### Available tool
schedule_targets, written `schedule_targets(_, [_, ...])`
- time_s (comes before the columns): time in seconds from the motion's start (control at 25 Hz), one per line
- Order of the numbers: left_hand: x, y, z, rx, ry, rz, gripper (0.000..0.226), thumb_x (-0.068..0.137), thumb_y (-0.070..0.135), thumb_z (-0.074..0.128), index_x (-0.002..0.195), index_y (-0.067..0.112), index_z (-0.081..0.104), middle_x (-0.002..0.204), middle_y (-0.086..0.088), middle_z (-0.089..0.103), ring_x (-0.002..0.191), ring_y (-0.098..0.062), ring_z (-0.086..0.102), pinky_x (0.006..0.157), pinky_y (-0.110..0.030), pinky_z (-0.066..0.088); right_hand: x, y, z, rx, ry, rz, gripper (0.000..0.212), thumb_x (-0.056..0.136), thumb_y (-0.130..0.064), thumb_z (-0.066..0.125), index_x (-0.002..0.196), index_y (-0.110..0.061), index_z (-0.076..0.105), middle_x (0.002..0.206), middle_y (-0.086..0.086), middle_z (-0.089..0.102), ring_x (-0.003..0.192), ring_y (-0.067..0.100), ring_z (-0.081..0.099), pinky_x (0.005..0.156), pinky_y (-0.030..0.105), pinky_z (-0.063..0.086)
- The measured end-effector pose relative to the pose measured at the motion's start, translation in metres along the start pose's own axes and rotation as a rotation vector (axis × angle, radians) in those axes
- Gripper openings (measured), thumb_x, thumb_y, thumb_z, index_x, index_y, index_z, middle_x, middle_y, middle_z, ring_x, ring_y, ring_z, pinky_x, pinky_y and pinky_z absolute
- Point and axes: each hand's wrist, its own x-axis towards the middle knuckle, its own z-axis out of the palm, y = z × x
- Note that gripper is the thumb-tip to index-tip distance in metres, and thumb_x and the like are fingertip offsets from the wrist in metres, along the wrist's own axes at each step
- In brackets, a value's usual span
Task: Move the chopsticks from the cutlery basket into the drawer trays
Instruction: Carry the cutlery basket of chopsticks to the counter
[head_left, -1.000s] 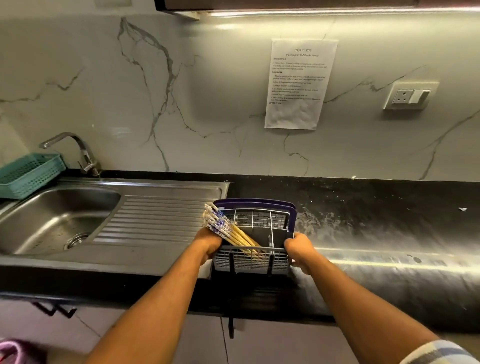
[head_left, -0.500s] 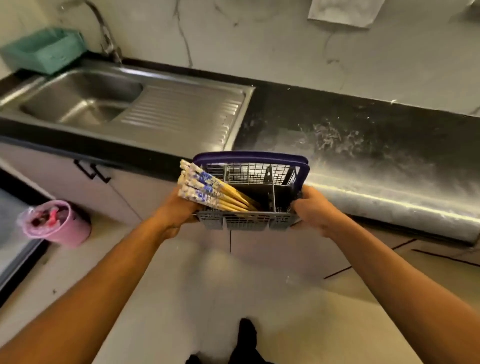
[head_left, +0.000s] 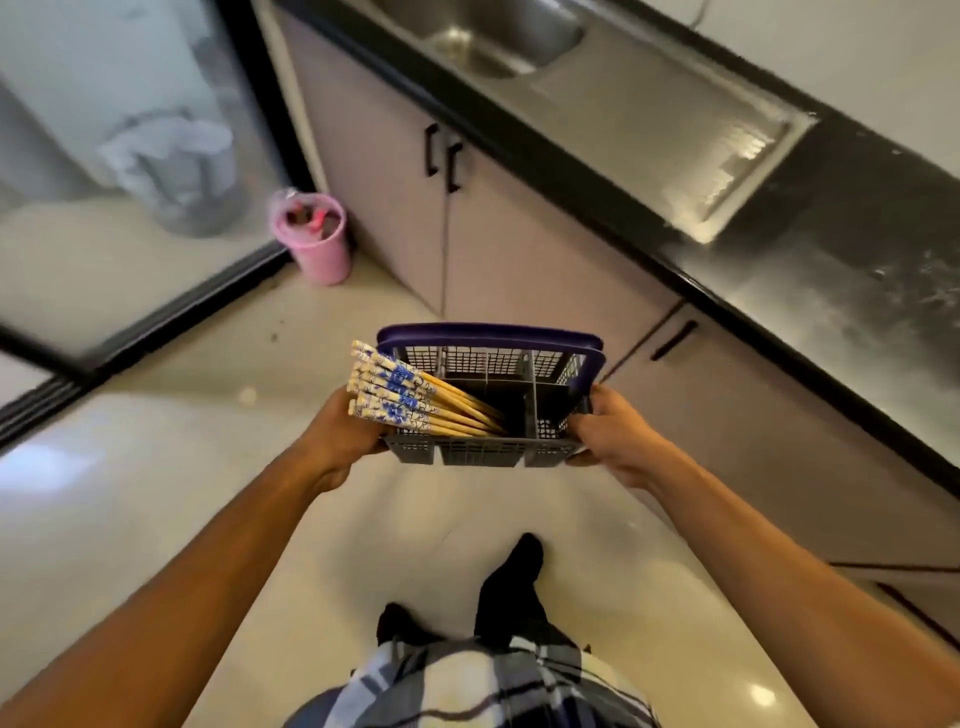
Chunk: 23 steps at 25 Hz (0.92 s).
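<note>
Barely started, I'd say. All the chopsticks (head_left: 402, 395) are sitting in the basket (head_left: 488, 410), leaning out over its left side, and none have gone to any drawer tray; no open drawer in sight either. The left hand (head_left: 343, 439) grips the basket's left end, the right hand (head_left: 605, 436) grips the right end, carrying it above the floor. The basket's other compartments look empty. A pink bin (head_left: 311, 236) by the cabinets holds some rubbish.
</note>
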Motion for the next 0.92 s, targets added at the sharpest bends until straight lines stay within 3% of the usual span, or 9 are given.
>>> schedule_targets(0.24, [-0.099,-0.097,-0.126,-0.179,0.270,-0.078,0.027,0.096,-0.005,0.051,0.095,0.017,0.066,0.097,-0.007,0.073,0.087,-0.018,0.069,0.076,-0.037,0.059,0.000,-0.032,0.158,-0.231,-0.267,-0.077,0.041,0.093,-0.004,0.056,0.130,-0.022,0.053,0.102,0.001,0.073,0.093,0.020,0.072,0.069,0.035,0.057])
schedule_targets(0.48, [-0.213,-0.202,-0.221,-0.443,0.603,-0.164,0.022,0.095,-0.003,0.053,0.112,0.005,0.065,0.108,-0.015,0.073,0.103,-0.031,0.068,0.091,-0.047,0.057,-0.019,-0.073,0.331,-0.501,-0.632,-0.161,0.043,0.093,-0.004,0.058,0.133,-0.021,0.052,0.115,0.006,0.070,0.103,0.024,0.069,0.081,0.040,0.059])
schedule_targets(0.72, [-0.307,-0.239,-0.273,-0.694,0.951,-0.148,0.023,0.096,-0.004,0.052,0.094,0.015,0.066,0.095,-0.008,0.071,0.089,-0.024,0.066,0.092,-0.048,0.052,-0.048,-0.118,0.487,-0.721,-0.903,-0.245,0.048,0.094,0.004,0.053,0.137,-0.018,0.049,0.121,0.010,0.067,0.108,0.028,0.068,0.080,0.041,0.060])
schedule_targets(0.84, [-0.349,-0.252,-0.295,-0.808,1.087,-0.120,0.016,0.092,0.004,0.054,0.097,0.014,0.066,0.103,-0.016,0.070,0.094,-0.029,0.064,0.095,-0.051,0.049,-0.075,-0.139,0.561,-0.852,-1.030,-0.280,0.050,0.092,0.010,0.050,0.134,-0.018,0.051,0.113,0.007,0.068,0.101,0.025,0.068,0.079,0.041,0.060])
schedule_targets(0.92, [-0.365,-0.259,-0.308,-0.829,1.152,-0.136,0.024,0.094,-0.001,0.050,0.094,0.016,0.067,0.096,-0.013,0.070,0.091,-0.028,0.062,0.093,-0.050,0.049,-0.092,-0.151,0.599,-0.896,-1.088,-0.309,0.050,0.092,0.012,0.049,0.131,-0.019,0.051,0.110,0.006,0.067,0.101,0.027,0.066,0.081,0.042,0.058])
